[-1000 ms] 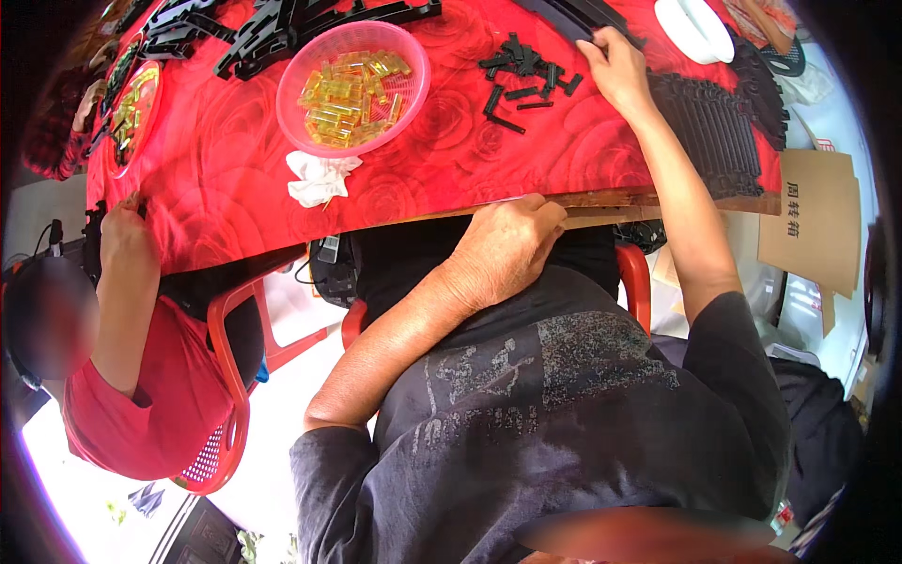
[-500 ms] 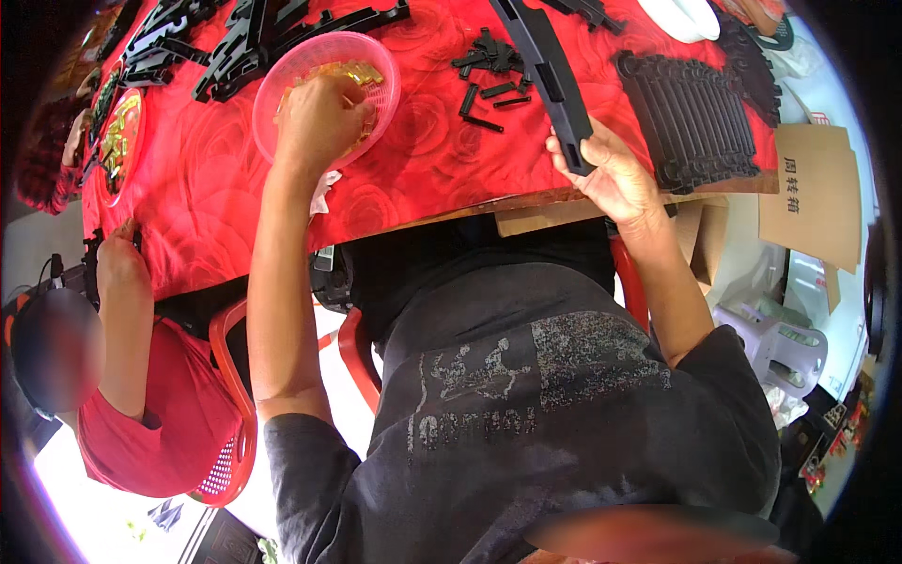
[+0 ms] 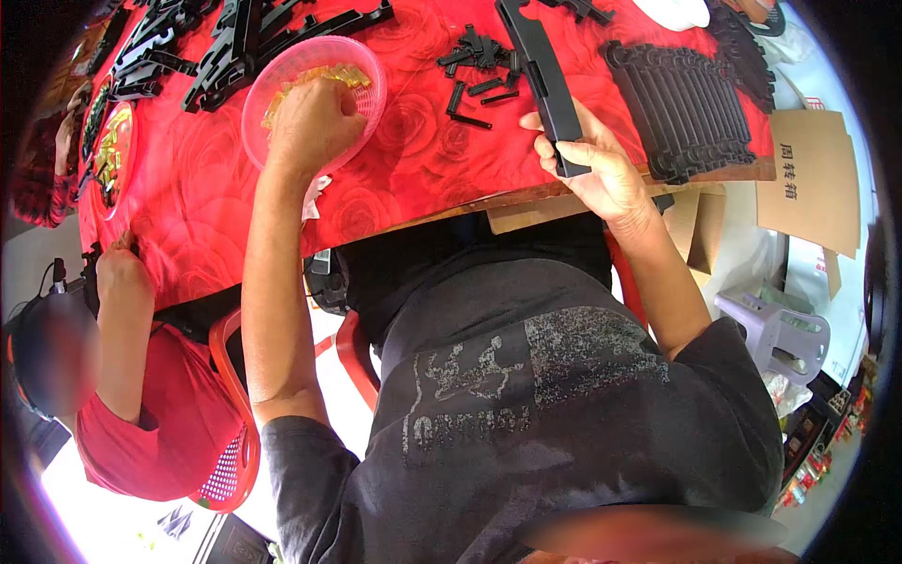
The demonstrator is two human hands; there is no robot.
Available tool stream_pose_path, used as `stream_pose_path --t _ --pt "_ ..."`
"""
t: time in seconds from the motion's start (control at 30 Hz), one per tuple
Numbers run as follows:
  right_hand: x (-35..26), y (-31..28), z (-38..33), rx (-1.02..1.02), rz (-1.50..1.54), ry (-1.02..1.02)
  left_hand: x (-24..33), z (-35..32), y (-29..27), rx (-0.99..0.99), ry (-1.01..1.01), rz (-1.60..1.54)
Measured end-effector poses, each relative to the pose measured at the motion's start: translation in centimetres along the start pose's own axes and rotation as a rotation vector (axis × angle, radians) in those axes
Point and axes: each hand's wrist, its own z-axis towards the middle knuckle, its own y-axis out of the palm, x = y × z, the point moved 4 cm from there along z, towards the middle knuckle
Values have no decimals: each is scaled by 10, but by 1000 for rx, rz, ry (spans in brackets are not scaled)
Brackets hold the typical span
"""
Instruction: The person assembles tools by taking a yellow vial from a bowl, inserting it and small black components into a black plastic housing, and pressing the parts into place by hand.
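Observation:
My left hand (image 3: 313, 127) reaches down into a round pink plastic basket (image 3: 373, 83) with small translucent yellow pieces (image 3: 348, 75) in it. Its fingers are curled, and their tips are hidden by the hand itself, so what they pinch does not show. My right hand (image 3: 606, 174) grips the near end of a long black plastic part (image 3: 545, 89), thumb on top and fingers around the far side. The part is held tilted above the table, its other end pointing away. Between the two hands lies a pile of small black pieces (image 3: 484, 56) on the red tablecloth (image 3: 423, 141).
Long black parts (image 3: 681, 113) lie in a neat row at right, near a white bowl (image 3: 678, 11). More black parts (image 3: 244, 47) lie back left. A co-worker in a red shirt (image 3: 164, 418) sits left, near another container of yellow pieces (image 3: 117, 155). A cardboard box (image 3: 808, 183) stands right.
My left hand stays in the basket, its fingers now more curled. My right hand still holds the black part, which has turned slightly. The whole view has shifted a little.

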Motion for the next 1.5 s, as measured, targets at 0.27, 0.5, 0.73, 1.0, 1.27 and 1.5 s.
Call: stream_pose_path --t 0.27,0.5,0.73,1.0,1.27,1.5 --pt "-3 16 -2 172 29 59 7 -16 -11 274 83 -405" --pt "3 25 -4 173 -382 111 45 -38 -7 338 4 -1072" --pt "15 35 -8 156 -362 133 83 -43 19 420 14 -1269" --pt "19 36 -8 153 -288 110 100 -47 31 477 69 -955" --pt "18 41 -5 163 -311 58 108 -52 31 492 56 -864" --pt "22 39 -6 212 -366 46 106 -53 37 539 45 -824"
